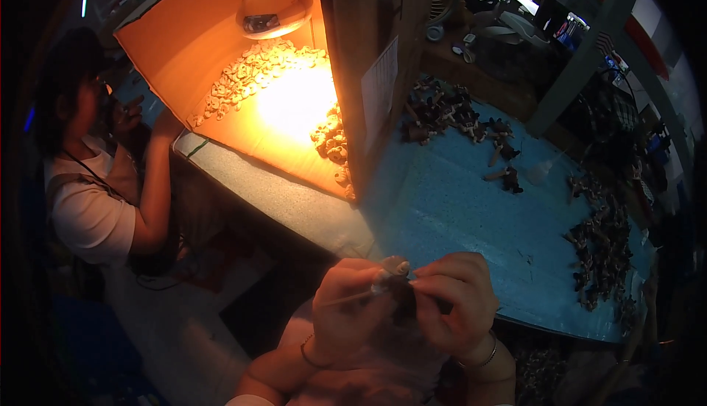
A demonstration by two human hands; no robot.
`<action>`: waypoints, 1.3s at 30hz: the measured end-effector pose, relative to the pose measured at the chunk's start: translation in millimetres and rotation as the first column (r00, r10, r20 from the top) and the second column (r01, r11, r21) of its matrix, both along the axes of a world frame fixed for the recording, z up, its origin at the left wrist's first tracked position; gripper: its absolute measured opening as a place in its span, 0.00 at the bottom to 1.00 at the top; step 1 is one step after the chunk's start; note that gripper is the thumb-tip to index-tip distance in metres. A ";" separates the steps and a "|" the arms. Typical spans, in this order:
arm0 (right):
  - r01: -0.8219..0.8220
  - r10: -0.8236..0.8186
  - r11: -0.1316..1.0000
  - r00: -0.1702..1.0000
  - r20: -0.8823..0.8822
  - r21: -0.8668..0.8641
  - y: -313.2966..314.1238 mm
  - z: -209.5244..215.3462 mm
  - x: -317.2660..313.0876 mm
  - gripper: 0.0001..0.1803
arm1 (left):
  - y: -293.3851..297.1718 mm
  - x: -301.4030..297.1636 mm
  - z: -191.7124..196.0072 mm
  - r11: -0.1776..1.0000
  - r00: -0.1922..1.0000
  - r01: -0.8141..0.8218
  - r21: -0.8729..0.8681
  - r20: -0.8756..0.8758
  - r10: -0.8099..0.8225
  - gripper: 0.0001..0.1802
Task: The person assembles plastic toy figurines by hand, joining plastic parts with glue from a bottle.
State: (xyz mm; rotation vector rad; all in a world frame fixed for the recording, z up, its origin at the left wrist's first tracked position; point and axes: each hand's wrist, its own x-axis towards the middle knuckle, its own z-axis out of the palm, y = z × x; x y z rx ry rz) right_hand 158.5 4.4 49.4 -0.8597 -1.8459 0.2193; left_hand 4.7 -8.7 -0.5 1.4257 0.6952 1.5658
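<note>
Just in front of my body, both hands are raised and close together over the near table edge. My left hand [345,292] is closed, fingertips pinching a small pale rounded piece [398,267] with a dark part [403,299] below it. A thin light stick [345,300] crosses the left fingers. Opposite it, my right hand [458,295] pinches at the right side of the same small piece. Shadow hides the piece's exact kind and where the fingertips touch it.
Left of centre, a glowing heat lamp [274,10] hangs in an open cardboard box [254,139] over many pale pieces [239,75]. Dark brown parts with tan stems [600,248] lie in clusters on the blue tabletop [464,207]. A person [96,200] is at the far left.
</note>
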 end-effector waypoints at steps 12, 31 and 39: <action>0.085 -0.089 0.996 0.992 0.093 0.041 2.5 -0.5 -9.0 0.15 | 1.8 5.1 5.9 0.953 0.936 -0.248 0.175 -0.211 0.283 0.17; 0.116 -0.073 0.986 0.947 0.312 -0.121 -1.1 -1.7 -11.3 0.26 | 1.8 19.5 -0.7 0.985 0.992 -0.095 -0.146 0.070 0.106 0.15; 0.184 -0.171 0.983 0.906 0.388 0.003 8.8 -15.8 -15.2 0.25 | -1.8 26.3 -0.7 0.959 0.961 0.016 -0.281 0.269 0.063 0.14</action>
